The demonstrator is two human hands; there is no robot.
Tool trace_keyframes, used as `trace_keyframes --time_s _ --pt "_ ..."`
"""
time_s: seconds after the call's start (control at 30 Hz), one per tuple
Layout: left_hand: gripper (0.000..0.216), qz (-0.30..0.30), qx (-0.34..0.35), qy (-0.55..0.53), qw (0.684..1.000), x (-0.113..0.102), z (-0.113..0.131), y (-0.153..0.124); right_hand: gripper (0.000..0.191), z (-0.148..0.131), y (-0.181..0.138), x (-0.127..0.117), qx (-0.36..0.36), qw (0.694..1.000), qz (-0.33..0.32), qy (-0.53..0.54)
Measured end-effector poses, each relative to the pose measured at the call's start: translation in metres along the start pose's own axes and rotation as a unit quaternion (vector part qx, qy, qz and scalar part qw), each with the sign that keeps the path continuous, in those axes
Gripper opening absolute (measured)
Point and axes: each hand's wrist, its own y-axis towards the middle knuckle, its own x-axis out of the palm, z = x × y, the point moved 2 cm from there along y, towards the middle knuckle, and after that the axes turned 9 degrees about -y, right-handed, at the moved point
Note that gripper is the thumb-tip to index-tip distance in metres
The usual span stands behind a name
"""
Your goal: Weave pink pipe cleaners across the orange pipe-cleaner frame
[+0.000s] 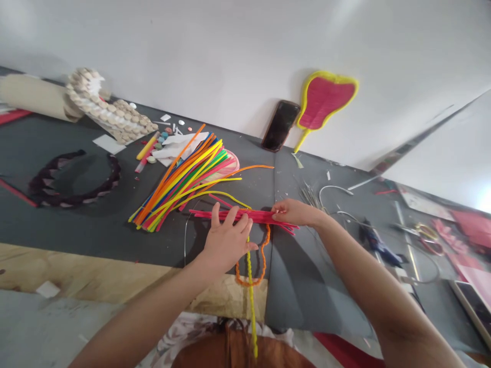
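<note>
A row of red pipe cleaners (pixel 261 216) lies across a frame of orange twisted pipe cleaner (pixel 264 260). A yellow twisted stem (pixel 251 294) runs from under the row down over the table's front edge. My left hand (pixel 226 237) rests on the row's left part with its fingers spread. At the right part, my right hand (pixel 293 211) has its thumb and fingers pinched on the red pipe cleaners. The frame's upper part is hidden beneath the row. Just behind my left hand lies a many-coloured bunch of pipe cleaners (pixel 184 176).
Against the wall leans a pink fan-like shape with yellow edging (pixel 326 99), beside a phone (pixel 281 125). To the left are a dark braided headband (pixel 72 199) and a beige beaded piece (pixel 115 115). Wires (pixel 337 191) and scissors (pixel 425 237) lie on the right.
</note>
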Motion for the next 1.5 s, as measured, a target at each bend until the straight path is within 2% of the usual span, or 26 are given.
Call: trace_keyframes --time_s 0.2,0.37,0.63,0.8,0.97,1.13,1.33,1.5 --pt "0.056 0.000 0.022 0.022 1.000 0.000 0.000 0.001 0.022 -0.006 -0.002 -0.001 0.015 0.998 0.015 -0.051" --pt "0.057 -0.012 0.014 0.045 0.999 0.002 0.002 0.003 0.021 -0.012 -0.007 0.000 0.016 0.996 0.045 -0.080" --pt "0.056 -0.021 0.005 0.028 0.999 0.004 0.001 0.005 0.024 -0.007 -0.010 -0.001 -0.024 0.997 0.066 -0.030" --pt "0.058 -0.029 0.008 0.015 0.999 0.004 0.000 0.005 0.036 -0.002 -0.006 -0.001 -0.034 0.995 0.091 -0.006" --pt "0.057 -0.049 0.003 0.006 0.999 0.003 0.000 0.006 0.026 0.001 -0.004 0.002 -0.026 0.994 0.105 0.007" --pt "0.056 -0.049 0.002 0.004 0.999 0.003 0.001 0.007 0.019 0.003 -0.002 0.007 0.009 0.990 0.139 -0.026" --pt "0.057 -0.044 0.004 0.013 0.999 0.003 0.002 0.008 0.025 -0.010 0.001 0.005 -0.040 0.992 0.112 -0.040" --pt "0.056 -0.043 0.005 0.013 0.999 0.003 0.002 0.007 0.021 -0.024 0.006 -0.001 -0.034 0.991 0.086 -0.101"
